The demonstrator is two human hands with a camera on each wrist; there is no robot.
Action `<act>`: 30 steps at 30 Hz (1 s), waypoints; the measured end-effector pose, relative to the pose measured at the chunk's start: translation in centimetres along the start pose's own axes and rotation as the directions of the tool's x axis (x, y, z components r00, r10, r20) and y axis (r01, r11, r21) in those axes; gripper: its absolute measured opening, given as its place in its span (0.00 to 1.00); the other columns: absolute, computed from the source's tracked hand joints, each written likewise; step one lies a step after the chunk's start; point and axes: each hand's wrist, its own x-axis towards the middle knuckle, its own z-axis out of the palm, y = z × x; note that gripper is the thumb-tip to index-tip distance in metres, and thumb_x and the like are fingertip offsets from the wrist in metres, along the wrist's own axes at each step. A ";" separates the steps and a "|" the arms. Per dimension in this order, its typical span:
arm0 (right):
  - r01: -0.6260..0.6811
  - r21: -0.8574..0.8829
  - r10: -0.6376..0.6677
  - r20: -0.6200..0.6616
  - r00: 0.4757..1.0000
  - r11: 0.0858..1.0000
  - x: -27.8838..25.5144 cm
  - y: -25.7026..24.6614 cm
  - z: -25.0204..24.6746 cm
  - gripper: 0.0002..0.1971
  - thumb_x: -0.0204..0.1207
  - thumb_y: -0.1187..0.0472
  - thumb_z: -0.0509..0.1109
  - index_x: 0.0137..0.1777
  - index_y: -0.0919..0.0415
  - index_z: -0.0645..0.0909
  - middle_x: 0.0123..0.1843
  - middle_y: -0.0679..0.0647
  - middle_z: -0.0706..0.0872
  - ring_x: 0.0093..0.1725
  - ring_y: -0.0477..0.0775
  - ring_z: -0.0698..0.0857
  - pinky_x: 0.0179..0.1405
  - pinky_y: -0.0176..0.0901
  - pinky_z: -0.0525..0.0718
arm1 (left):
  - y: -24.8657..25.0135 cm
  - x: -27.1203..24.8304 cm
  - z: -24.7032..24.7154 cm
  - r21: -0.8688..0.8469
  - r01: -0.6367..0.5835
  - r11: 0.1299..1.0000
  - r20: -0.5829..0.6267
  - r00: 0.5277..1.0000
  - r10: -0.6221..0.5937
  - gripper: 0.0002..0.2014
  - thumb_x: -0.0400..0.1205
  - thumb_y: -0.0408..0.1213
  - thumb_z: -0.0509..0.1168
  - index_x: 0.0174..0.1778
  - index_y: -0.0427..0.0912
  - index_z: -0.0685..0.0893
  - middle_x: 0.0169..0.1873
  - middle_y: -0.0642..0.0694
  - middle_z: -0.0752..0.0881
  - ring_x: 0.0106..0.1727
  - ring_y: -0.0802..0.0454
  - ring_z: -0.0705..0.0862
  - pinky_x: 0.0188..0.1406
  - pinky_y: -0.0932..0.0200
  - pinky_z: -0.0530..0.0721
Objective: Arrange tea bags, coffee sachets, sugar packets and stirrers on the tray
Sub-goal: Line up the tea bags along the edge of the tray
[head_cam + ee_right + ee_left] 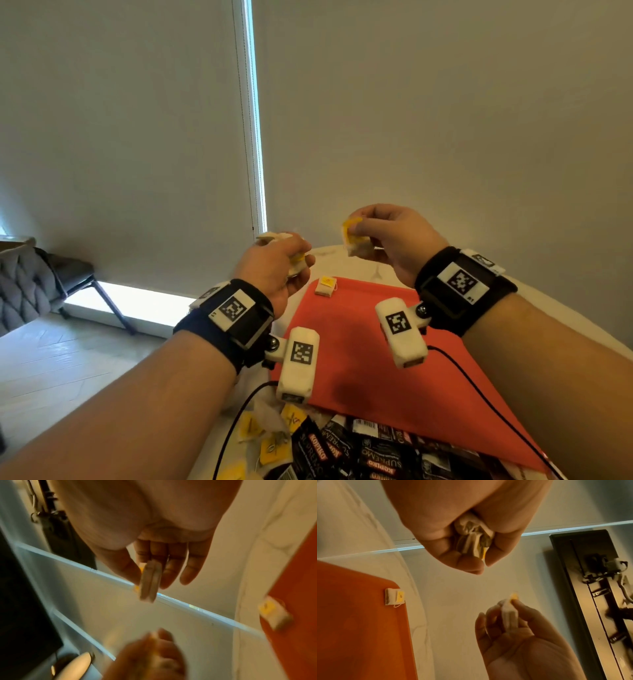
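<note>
Both hands are raised above the far end of the worktop (548,308), which is pale and marbled. The left hand (274,267) has its grip clamped on a bunch of tea bags (474,539); the left wrist view shows crumpled white paper and a yellow tag edge squeezed between curled fingers and thumb. How many bags are in that bunch cannot be told. The right hand (394,240) has its grip clamped on a single tea bag (356,241), pinched between thumb and fingertips, its yellow tag at the top. In the right wrist view the bag shows edge-on as two pale folds, with the other fingers (192,566) hanging fairly straight beside it.

The orange tray (376,359) lies flat on the worktop below and between the hands. One tea bag on the tray (327,286) lies near the tray's corner at about 11 o'clock, tag up, with a loop of string just beside it. It is apart from both hands.

At the tray's 6 o'clock edge a heap of black coffee sachets (376,452) overlaps the near rim. Around 7 o'clock of the tray, loose tea bags with yellow tags (270,435) lie on the worktop just beside the sachets.

A grey quilted chair (30,281) stands at 9 o'clock on the floor.
</note>
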 end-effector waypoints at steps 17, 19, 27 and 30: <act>-0.119 0.043 0.118 0.017 0.993 0.992 2.8 3.1 2.6 0.19 0.72 0.75 0.79 0.60 0.62 0.80 0.52 0.69 0.92 0.46 0.64 0.94 0.47 0.55 0.92 | 1.1 3.5 0.5 0.206 -0.059 0.977 0.017 0.998 0.056 0.11 0.80 0.28 0.76 0.55 0.43 0.84 0.48 0.39 0.88 0.39 0.51 0.88 0.27 0.62 0.84; -0.213 0.086 0.215 -0.022 0.976 0.973 3.8 4.8 2.8 0.17 0.72 0.77 0.78 0.55 0.63 0.79 0.51 0.73 0.91 0.45 0.66 0.93 0.45 0.54 0.91 | 1.2 4.1 0.3 0.186 -0.035 0.982 -0.022 0.999 0.040 0.15 0.79 0.28 0.76 0.60 0.41 0.84 0.47 0.40 0.88 0.38 0.52 0.88 0.25 0.62 0.84; -0.499 -0.172 0.485 -0.116 0.867 0.850 6.9 11.8 2.9 0.10 0.72 0.76 0.79 0.40 0.64 0.82 0.45 0.67 0.89 0.46 0.66 0.91 0.45 0.56 0.92 | 1.7 5.9 -0.9 0.191 -0.004 0.982 -0.053 0.999 0.015 0.18 0.79 0.27 0.76 0.64 0.38 0.85 0.46 0.41 0.88 0.36 0.53 0.88 0.25 0.63 0.84; -0.521 -0.291 0.503 -0.138 0.853 0.803 7.5 12.8 3.1 0.09 0.71 0.68 0.81 0.49 0.60 0.88 0.53 0.59 0.92 0.53 0.58 0.92 0.51 0.50 0.93 | 1.7 6.2 -1.1 0.196 -0.009 0.980 -0.047 0.999 0.019 0.18 0.79 0.28 0.76 0.65 0.37 0.85 0.48 0.41 0.88 0.38 0.53 0.88 0.26 0.63 0.84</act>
